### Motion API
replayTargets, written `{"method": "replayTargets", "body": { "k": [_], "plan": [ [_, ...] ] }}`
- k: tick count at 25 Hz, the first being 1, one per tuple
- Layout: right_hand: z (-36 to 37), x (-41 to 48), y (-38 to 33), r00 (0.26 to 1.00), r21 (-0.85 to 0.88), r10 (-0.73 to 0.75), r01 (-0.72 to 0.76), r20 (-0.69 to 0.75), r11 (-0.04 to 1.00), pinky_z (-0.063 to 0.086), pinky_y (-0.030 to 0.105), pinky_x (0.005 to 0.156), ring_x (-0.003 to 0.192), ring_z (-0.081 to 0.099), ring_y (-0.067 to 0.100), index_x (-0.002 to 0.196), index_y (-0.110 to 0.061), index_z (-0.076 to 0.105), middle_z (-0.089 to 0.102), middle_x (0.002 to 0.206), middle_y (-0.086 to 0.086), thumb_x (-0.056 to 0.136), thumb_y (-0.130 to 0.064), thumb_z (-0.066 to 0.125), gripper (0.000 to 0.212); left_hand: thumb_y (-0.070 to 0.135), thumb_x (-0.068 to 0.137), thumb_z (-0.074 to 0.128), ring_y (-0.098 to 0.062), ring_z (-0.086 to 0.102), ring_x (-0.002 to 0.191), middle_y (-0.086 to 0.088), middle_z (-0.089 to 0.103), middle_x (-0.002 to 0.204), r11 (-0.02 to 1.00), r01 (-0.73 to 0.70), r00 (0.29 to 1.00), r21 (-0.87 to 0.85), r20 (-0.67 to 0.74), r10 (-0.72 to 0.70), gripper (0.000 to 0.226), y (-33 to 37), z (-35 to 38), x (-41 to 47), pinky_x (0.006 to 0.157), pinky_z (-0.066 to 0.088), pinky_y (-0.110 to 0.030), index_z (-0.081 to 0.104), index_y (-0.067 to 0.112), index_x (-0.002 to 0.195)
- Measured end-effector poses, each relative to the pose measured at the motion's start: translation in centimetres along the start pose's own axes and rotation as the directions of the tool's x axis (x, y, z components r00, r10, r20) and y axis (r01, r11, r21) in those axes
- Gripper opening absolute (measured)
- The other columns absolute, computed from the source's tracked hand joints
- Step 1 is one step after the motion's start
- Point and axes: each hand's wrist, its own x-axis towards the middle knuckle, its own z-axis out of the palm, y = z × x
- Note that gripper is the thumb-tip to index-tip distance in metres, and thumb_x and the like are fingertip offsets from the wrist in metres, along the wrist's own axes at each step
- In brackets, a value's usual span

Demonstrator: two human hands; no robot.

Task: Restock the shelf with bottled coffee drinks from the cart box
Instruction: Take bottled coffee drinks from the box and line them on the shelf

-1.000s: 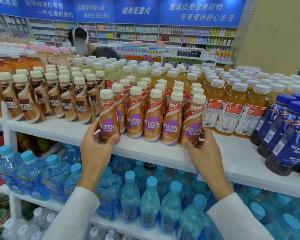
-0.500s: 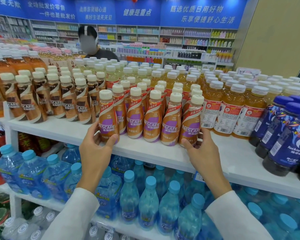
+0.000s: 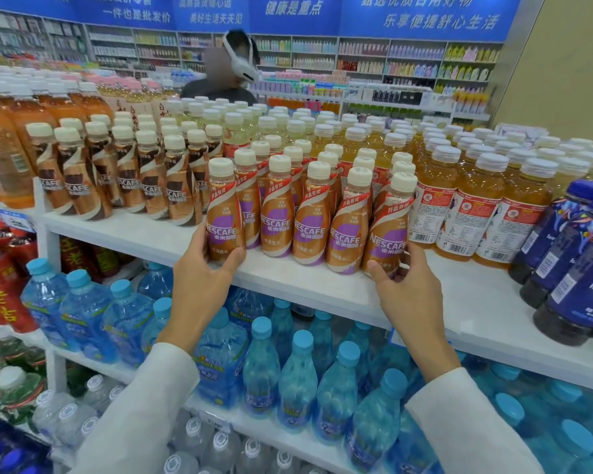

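Left hand (image 3: 199, 289) and right hand (image 3: 413, 299) are gripping, fingers curled, the leftmost coffee bottle (image 3: 224, 213) and rightmost coffee bottle (image 3: 389, 224), apparently squeezing the front row straight along the shelf (image 3: 298, 285).

Coffee bottles (image 3: 314, 230) along the white shelf (image 3: 459, 295) front edge: caramel brown with purple patches, white swirls, red bands, cream caps. Leftward, brown bottles (image 3: 148, 186) with dark swirls. Rightward, amber drinks (image 3: 473, 186) with white-and-red labels, then navy bottles (image 3: 575, 268). Below, pale blue water bottles (image 3: 298, 378), sky-blue caps. White sleeves (image 3: 134, 415).
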Motion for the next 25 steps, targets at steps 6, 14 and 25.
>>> {"method": "replayTargets", "body": {
  "k": [6, 14, 25],
  "plan": [
    [0.3, 0.1, 0.3, 1.0, -0.009, -0.024, 0.024, -0.006, 1.0, 0.047, 0.047, 0.109, 0.129, 0.056, 0.022, 0.15, -0.025, 0.037, 0.052, 0.148, -0.002, 0.091, -0.044, 0.069, 0.07, 0.039, 0.087, 0.075, 0.005, 0.058, 0.115, 0.024, 0.061, 0.123, 1.0, 0.016, 1.0, 0.024, -0.008, -0.015, 0.058, 0.0, 0.2, -0.3, 0.102, 0.049, -0.03, 0.048, 0.038, 0.139],
    [1.9, -8.8, -1.0, 0.996, 0.162, -0.085, 0.081, 0.02, 0.984, 0.041, 0.027, 0.097, 0.116, 0.053, 0.006, 0.145, -0.028, 0.045, 0.05, 0.134, -0.013, 0.094, -0.029, 0.067, 0.055, 0.033, 0.093, 0.069, -0.006, 0.052, 0.129, 0.011, 0.054, 0.144, 0.991, 0.123, 0.992, 0.055, -0.01, -0.122, 0.064, -0.8, -3.3, -4.0, 0.109, 0.044, -0.03, 0.042, 0.023, 0.15],
    [29.9, -33.3, -5.3, 0.595, 0.177, -0.124, -0.031, 0.794, 0.984, 0.05, 0.021, 0.086, 0.097, 0.065, 0.013, 0.107, -0.027, 0.065, 0.069, 0.113, 0.002, 0.084, -0.011, 0.078, 0.031, 0.014, 0.096, 0.065, 0.012, 0.066, 0.091, 0.006, 0.075, 0.109, 0.811, 0.575, 0.715, -0.111, -0.414, -0.563, 0.016, -16.9, -31.3, -22.4, 0.082, 0.05, -0.01, 0.069, 0.027, 0.104]
  ]
}}
